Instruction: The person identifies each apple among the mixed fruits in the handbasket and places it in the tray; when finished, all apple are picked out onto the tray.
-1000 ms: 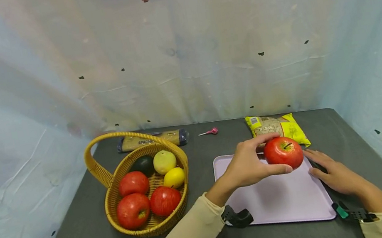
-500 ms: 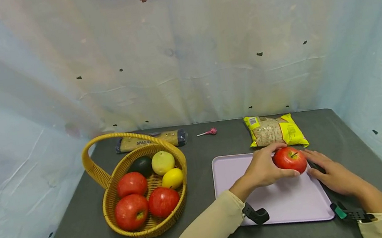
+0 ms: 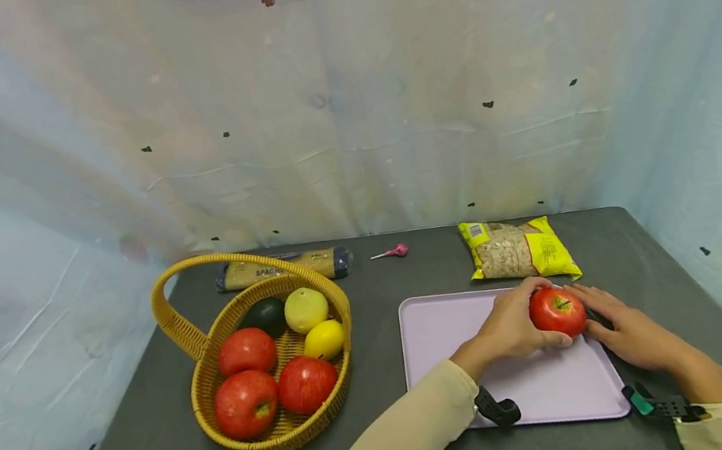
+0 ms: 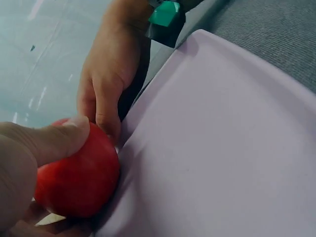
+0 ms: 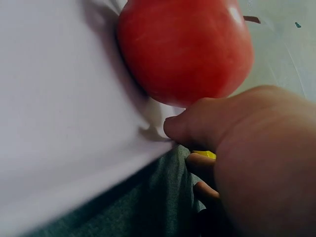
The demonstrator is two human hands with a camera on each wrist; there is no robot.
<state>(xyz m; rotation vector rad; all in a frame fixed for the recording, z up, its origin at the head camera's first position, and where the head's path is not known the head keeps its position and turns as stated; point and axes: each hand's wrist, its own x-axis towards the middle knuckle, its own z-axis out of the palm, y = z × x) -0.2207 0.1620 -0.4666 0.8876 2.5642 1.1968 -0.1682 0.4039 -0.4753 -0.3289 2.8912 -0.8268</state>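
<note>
My left hand [image 3: 519, 322] holds a red apple [image 3: 557, 312] between thumb and fingers, low over the right part of a pale lilac tray [image 3: 436, 332]. In the left wrist view the thumb lies across the apple [image 4: 81, 173]. Whether the apple's underside touches the tray is hard to tell. At the tray's right edge rests my right hand [image 3: 637, 334], its fingers fairly straight and close beside the apple. The right wrist view has its thumb [image 5: 197, 121] at the tray's rim, just below the apple, with other fingertips outside the edge.
A wicker basket [image 3: 199, 395] with a tall handle stands left, holding several red apples, a lemon [image 3: 324, 340], a pale green fruit [image 3: 306, 310] and a dark green one [image 3: 266, 317]. Behind lie a spaghetti pack [image 3: 282, 268], a lollipop [image 3: 399, 249] and a yellow bag [image 3: 519, 249].
My left hand has carried the apple down and slightly right, toward the tray's right side and my right hand. The right hand has stayed at the tray's edge.
</note>
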